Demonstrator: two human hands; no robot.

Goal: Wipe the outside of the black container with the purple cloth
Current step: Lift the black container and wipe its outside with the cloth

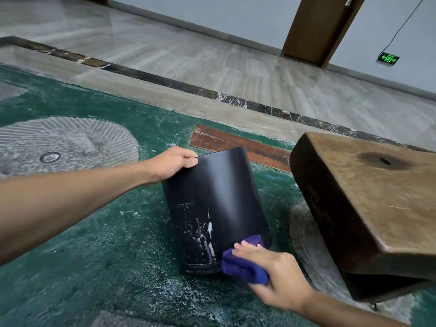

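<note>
The left hand [173, 164] grips the far rim of the black container [215, 208], tilted on the green floor [94, 256]. The right hand [271, 272] presses the bunched purple cloth [245, 265] against its lower right wall. Wiping is underway; white streaks left of the cloth likely need the next pass.

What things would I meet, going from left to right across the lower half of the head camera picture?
Round metal floor drain → left hand gripping the rim → black container → purple cloth pressed low on its side → right hand holding the cloth → wooden block.
</note>
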